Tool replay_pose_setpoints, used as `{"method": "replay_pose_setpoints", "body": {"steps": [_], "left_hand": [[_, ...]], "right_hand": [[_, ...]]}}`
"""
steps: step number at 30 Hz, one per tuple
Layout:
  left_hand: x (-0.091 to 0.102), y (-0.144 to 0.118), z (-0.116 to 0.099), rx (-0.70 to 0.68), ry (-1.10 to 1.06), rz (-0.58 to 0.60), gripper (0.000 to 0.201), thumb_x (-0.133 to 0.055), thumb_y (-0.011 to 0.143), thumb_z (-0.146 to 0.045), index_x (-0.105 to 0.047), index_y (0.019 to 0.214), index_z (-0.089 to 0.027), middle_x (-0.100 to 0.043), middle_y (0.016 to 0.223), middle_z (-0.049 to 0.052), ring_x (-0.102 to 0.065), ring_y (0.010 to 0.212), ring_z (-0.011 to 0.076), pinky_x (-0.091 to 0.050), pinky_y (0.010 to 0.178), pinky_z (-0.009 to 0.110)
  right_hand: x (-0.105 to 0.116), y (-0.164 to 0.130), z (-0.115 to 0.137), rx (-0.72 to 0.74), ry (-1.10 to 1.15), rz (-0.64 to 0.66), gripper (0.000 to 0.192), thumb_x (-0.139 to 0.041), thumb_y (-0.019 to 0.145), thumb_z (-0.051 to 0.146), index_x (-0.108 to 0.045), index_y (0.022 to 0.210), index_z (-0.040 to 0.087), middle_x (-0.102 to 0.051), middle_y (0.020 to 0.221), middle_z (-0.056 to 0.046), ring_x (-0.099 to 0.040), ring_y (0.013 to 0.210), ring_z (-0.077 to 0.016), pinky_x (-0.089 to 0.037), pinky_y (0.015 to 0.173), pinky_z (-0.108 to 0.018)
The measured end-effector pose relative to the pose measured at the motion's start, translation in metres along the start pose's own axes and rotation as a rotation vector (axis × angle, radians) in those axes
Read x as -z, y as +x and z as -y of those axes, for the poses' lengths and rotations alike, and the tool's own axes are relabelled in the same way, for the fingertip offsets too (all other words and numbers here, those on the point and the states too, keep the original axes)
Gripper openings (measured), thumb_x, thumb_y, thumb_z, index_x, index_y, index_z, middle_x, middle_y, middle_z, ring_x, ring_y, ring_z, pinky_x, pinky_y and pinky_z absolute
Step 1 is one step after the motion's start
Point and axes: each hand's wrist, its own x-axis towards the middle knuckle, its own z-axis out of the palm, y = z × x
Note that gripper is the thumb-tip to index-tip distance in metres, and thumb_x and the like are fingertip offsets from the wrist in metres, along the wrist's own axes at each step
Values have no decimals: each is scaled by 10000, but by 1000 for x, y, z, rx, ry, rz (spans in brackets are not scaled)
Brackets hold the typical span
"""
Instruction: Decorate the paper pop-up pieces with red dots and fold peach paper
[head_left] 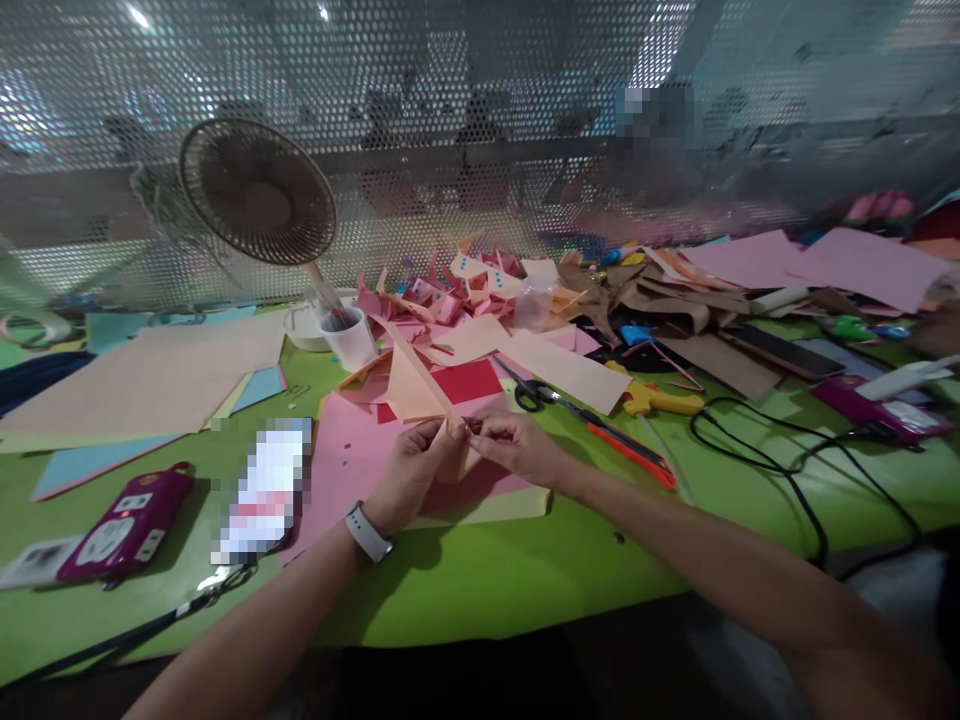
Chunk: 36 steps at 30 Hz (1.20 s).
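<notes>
Both forearms come in from the bottom edge and meet over the middle of the green table (465, 590). Left hand (409, 475), white watch (367, 533) on the wrist, and right hand (517, 448) both pinch one folded peach paper piece (420, 385), fingertips nearly touching at its lower end. Grip tight and narrow on both sides.

Peach piece: pale orange card, creased to a long pointed shape, the tip slanting up and away to the left. Held just above a pink sheet (349, 455) that lies flat on the table under the hands.

Outward: red sheet (469, 380) behind the pink one. Black-handled scissors (529, 392) just right of it, orange-and-black cutter (630, 450) beside them. Yellow glue gun (656, 400) further right, black cable (795, 480) looping across the green. White cup (349, 338) near the small desk fan (259, 190). Heap of pink and peach scraps (465, 285) mid-table. Large tan sheets (150, 380) on the left; purple power strip (127, 525) near the front-left edge.

Room: perforated metal screen (525, 110) runs behind the whole table, lights glinting through the holes.
</notes>
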Motion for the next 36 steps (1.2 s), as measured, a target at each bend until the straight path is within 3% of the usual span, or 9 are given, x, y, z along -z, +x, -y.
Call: {"method": "replay_pose_setpoints", "body": {"steps": [20, 28, 36], "left_hand": [[-1, 0, -3, 14, 6, -51, 386, -815, 675, -499, -749, 823, -148, -712, 775, 45, -587, 704, 139, -452, 641, 239], [2, 1, -4, -8, -4, -48, 368, -796, 707, -489, -747, 822, -143, -698, 736, 42, -585, 673, 139, -467, 641, 249], [0, 3, -5, -21, -81, -131, 362, -831, 657, -476, -727, 764, -147, -660, 650, 16, -563, 611, 111, -445, 572, 211]], "right_hand": [[-2, -1, -3, 22, 4, 14, 314, -606, 852, 391, -546, 599, 217, -625, 840, -43, -594, 837, -187, -487, 736, -326], [-2, -1, 0, 10, 63, 52, 314, -651, 839, 463, -620, 648, 216, -609, 766, -19, -570, 746, -167, -474, 690, -313], [1, 4, 0, -97, 244, 62, 345, -760, 733, 518, -673, 678, 189, -637, 1068, -72, -616, 976, -187, -485, 875, -331]]}}
